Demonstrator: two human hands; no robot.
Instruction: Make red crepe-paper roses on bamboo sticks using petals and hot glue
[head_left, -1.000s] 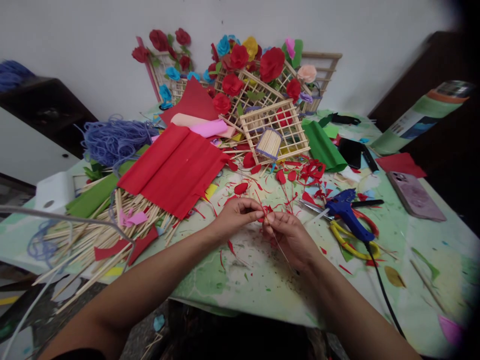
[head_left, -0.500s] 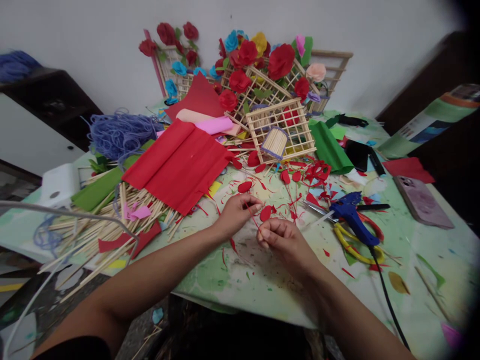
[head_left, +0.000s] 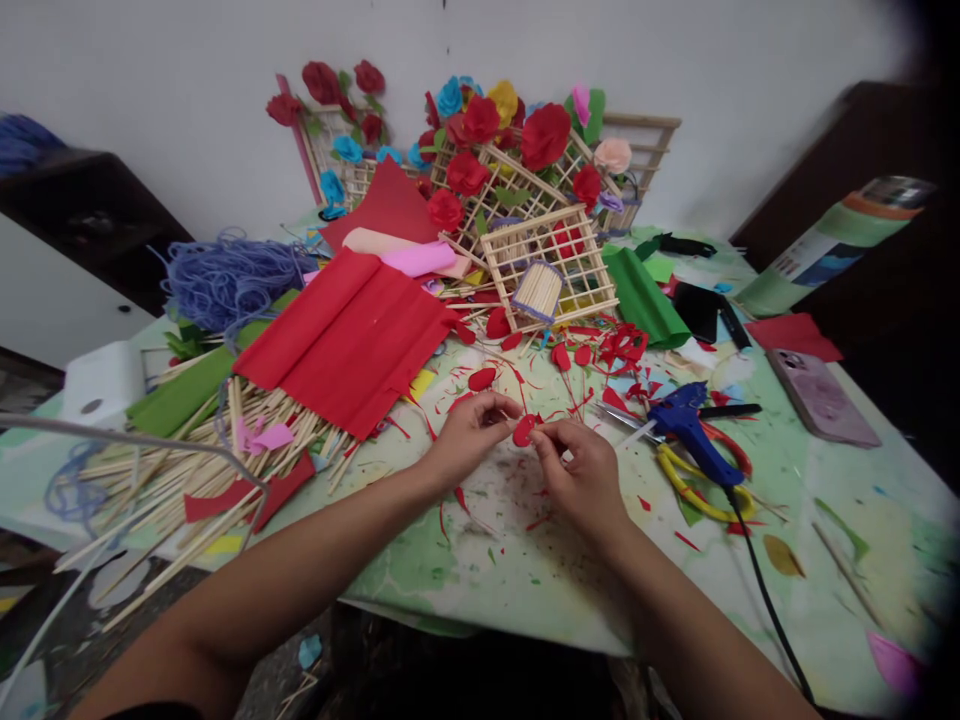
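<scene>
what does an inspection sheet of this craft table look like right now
surface: green patterned table cover, strewn with red paper scraps.
job's things: small red paper petal, pinched between both hands above the table.
clutter: folded red crepe paper sheet; heap of thin wooden sticks; wooden lattice frame; yellow-handled scissors; pink-cased phone; tangled blue yarn.
hands: left hand and right hand, fingertips on the petal.
cables: black cord from blue glue gun, running off the near edge.
surroundings: white wall; paper flowers on lattices leaning against it.
</scene>
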